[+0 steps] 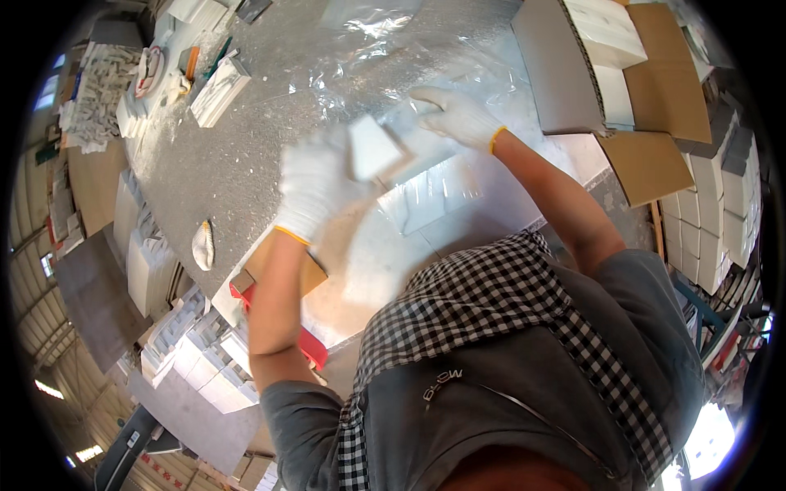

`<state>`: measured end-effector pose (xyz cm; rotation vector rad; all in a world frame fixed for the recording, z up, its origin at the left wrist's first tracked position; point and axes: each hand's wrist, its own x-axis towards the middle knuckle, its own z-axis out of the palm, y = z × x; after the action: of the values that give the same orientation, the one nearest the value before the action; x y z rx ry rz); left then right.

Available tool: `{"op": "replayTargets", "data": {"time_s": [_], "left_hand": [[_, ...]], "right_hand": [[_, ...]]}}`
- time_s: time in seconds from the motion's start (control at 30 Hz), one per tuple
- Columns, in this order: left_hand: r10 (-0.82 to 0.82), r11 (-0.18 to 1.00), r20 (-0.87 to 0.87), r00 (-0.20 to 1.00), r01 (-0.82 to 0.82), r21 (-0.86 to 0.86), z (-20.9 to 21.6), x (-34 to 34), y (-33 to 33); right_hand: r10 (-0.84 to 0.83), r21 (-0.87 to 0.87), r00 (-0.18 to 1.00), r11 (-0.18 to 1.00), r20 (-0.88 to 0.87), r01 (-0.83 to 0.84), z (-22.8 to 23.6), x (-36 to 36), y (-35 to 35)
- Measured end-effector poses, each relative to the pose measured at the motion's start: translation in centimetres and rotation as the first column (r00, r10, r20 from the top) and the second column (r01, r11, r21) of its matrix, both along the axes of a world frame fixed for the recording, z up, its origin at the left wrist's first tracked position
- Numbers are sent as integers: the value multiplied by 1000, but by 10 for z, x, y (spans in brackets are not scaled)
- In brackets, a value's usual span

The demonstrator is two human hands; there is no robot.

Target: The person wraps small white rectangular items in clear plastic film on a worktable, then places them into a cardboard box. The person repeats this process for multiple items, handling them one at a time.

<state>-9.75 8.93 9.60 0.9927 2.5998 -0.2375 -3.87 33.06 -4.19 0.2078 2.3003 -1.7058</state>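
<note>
My left hand (315, 182), in a white knit glove with a yellow cuff, is smeared by motion. Its fingers are closed on the edge of a white tile-like piece (373, 147), tilted up off the work surface. To the right, my right hand (460, 120) wears a matching glove and holds nothing; its fingers stretch out to the left, above clear plastic film. Between my hands and my apron lies a pale slab (430, 195) with grey veins, shiny as if under clear film.
Crumpled clear film (368, 61) spreads over the far side of the grey table (237, 164). An opened cardboard box (561, 69) with white blocks stands at the far right. White pieces (221, 92) are stacked at far left. A loose glove (203, 245) lies near the left edge.
</note>
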Motion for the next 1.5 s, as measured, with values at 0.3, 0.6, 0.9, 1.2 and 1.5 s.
{"op": "replayTargets", "data": {"time_s": [0.3,0.6,0.9,1.2,1.5], "left_hand": [[-16,997,64,998,11,80,-36,100,53],[63,996,67,996,-67,59,-51,110,64],[654,596,208,728,-664,451,-49,82,12],[575,26,656,489,-812,583,-101,0,-16],[2,-66,886,464,-884,463,-70,-11,-23]], "right_hand": [[-54,-62,998,997,29,56,10,1,-4],[13,175,998,985,-59,-2,1,-4,1],[8,361,997,932,-83,23,-2,-34,-29],[-26,-365,994,929,103,62,-30,-124,-41],[-18,-717,998,696,-65,-35,128,-71,-20]]}}
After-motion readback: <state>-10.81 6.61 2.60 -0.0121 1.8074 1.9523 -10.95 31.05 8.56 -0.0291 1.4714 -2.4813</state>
